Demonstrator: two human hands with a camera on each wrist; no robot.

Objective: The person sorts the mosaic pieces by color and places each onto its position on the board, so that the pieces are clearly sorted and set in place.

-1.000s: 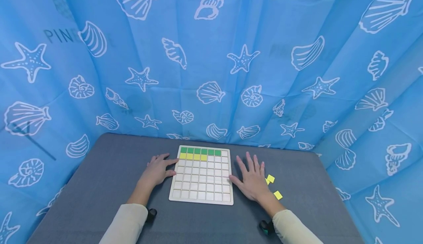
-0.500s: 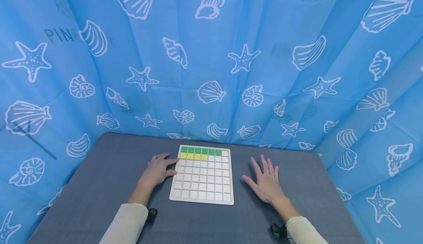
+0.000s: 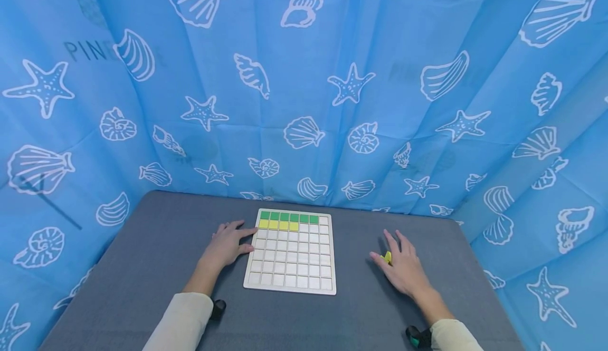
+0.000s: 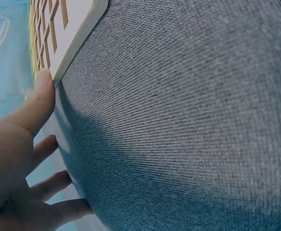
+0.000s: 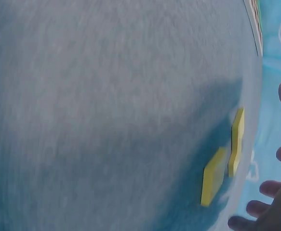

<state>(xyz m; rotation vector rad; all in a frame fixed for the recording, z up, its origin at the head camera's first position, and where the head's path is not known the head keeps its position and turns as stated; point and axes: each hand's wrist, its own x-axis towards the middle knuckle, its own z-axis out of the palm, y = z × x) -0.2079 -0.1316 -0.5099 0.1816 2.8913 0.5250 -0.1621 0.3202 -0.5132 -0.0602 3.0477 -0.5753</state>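
A pale square grid board lies on the table, its top row mostly filled with green tiles. Several yellow tiles line the left part of the second row. My left hand rests at the board's left edge, thumb and index fingertips at the rim; in the left wrist view the thumb meets the board's side. Right of the board, my right hand is over loose yellow tiles, fingers spread and partly hiding them. The right wrist view shows these yellow tiles beneath the hand, apart from the fingers.
The grey cloth-covered table has rounded back corners. Behind and beside it hangs a blue curtain with white shells and starfish. A black wrist strap shows at the right sleeve and another strap at the left.
My right hand has moved rightward from beside the board to over the loose yellow tiles, covering most of them. The left hand and the tiles on the board stay as they were.
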